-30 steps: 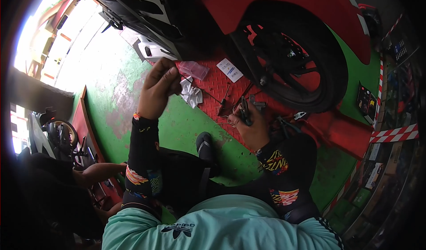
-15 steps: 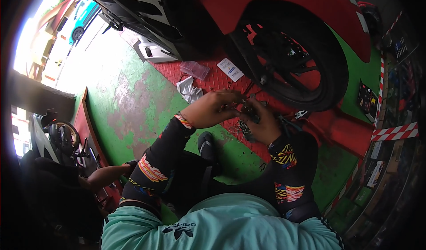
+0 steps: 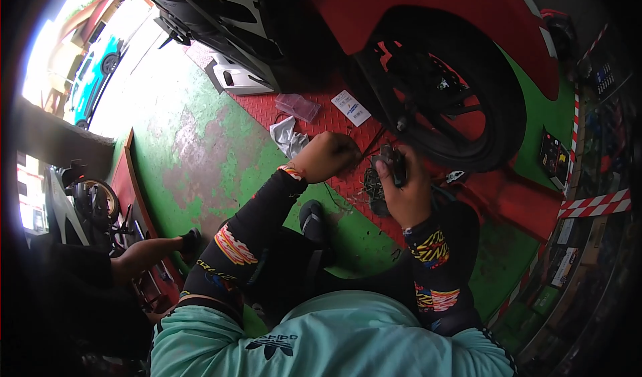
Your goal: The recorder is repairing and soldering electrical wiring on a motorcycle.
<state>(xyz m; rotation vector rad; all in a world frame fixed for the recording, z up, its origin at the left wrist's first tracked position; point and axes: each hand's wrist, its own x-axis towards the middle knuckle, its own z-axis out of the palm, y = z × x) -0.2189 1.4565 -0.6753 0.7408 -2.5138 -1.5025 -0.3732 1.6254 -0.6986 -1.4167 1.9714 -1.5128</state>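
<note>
My left hand [image 3: 331,155] is closed, seemingly pinching a thin dark wire [image 3: 334,194] that hangs below it, though the fingertips are partly shaded. My right hand [image 3: 408,190] grips a dark hand tool [image 3: 397,165], possibly pliers, just to the right of the left hand and close to it. Under the right hand lies a tangle of thin wires [image 3: 370,188] on the red textured mat [image 3: 257,103]. A crumpled white cloth [image 3: 287,136], a clear plastic package [image 3: 299,107] and a white card [image 3: 349,107] rest on that mat beyond my hands.
A red scooter's front wheel [image 3: 500,103] stands ahead, with a white-and-black body panel [image 3: 237,76] beside it. A red metal piece [image 3: 501,200] extends right toward a glass case [image 3: 568,263]. At left are another person [image 3: 144,262], a parked motorbike [image 3: 93,203] and, outside, a blue car [image 3: 93,82].
My left hand moved down and right from its raised spot to near my right hand, then slightly up. My right hand, holding the tool, shifted right. More of the blue car shows.
</note>
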